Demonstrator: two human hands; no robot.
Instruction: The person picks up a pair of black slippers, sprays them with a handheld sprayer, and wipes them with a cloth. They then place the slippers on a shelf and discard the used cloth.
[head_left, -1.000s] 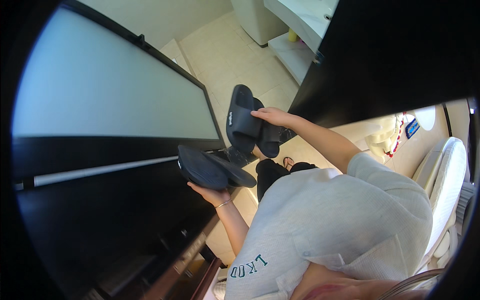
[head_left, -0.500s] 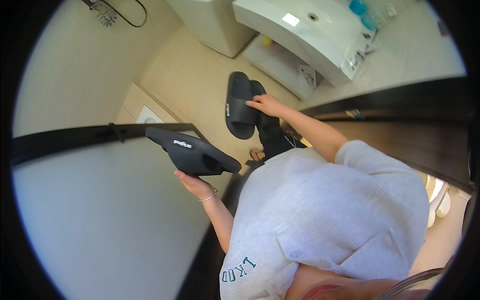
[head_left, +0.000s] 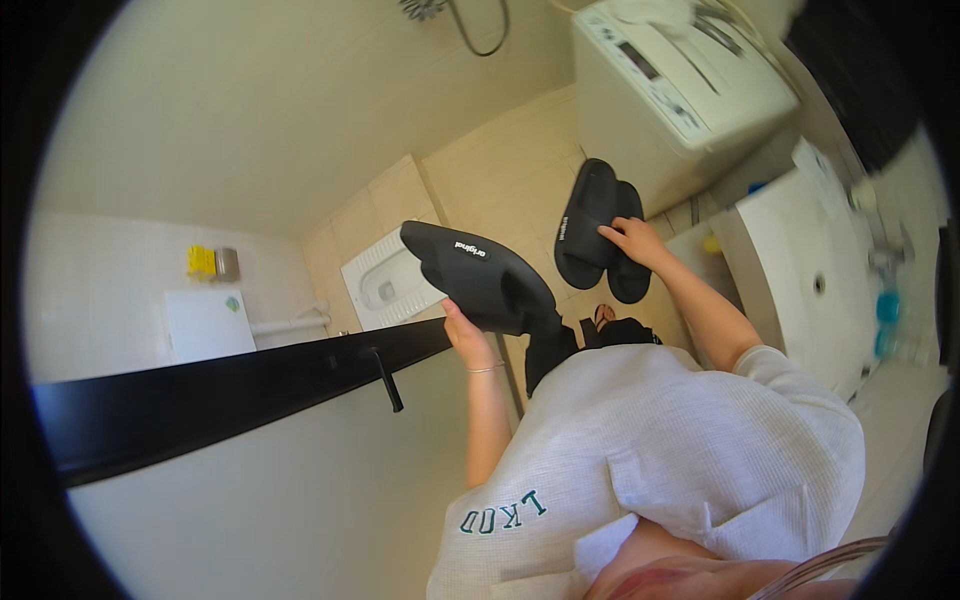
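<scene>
Black slide slippers are in both of my hands. My left hand [head_left: 468, 336] grips a black slipper [head_left: 485, 285] from below, holding it tilted with pale lettering on its strap. Whether a second one is tucked against it, I cannot tell. A thin bangle circles that wrist. Over to the right, my right hand [head_left: 636, 243] is closed on a pair of slides: the nearer-left slide [head_left: 580, 240] overlaps the other slide [head_left: 628, 278]. The fingers wrap over their inner edges, and my thumb points left. Both pairs of fingertips are partly hidden by the slippers.
A squat toilet [head_left: 385, 285] is set in the floor at the left. At the back right stands a white washing machine [head_left: 660, 110], with a white washbasin [head_left: 785, 250] nearer. A black-framed door [head_left: 250, 410] with a handle [head_left: 387, 382] spans the left.
My view has swung left and further into the bathroom, bringing the squat toilet and the washing machine's top into sight. Both hands keep their hold on the slippers.
</scene>
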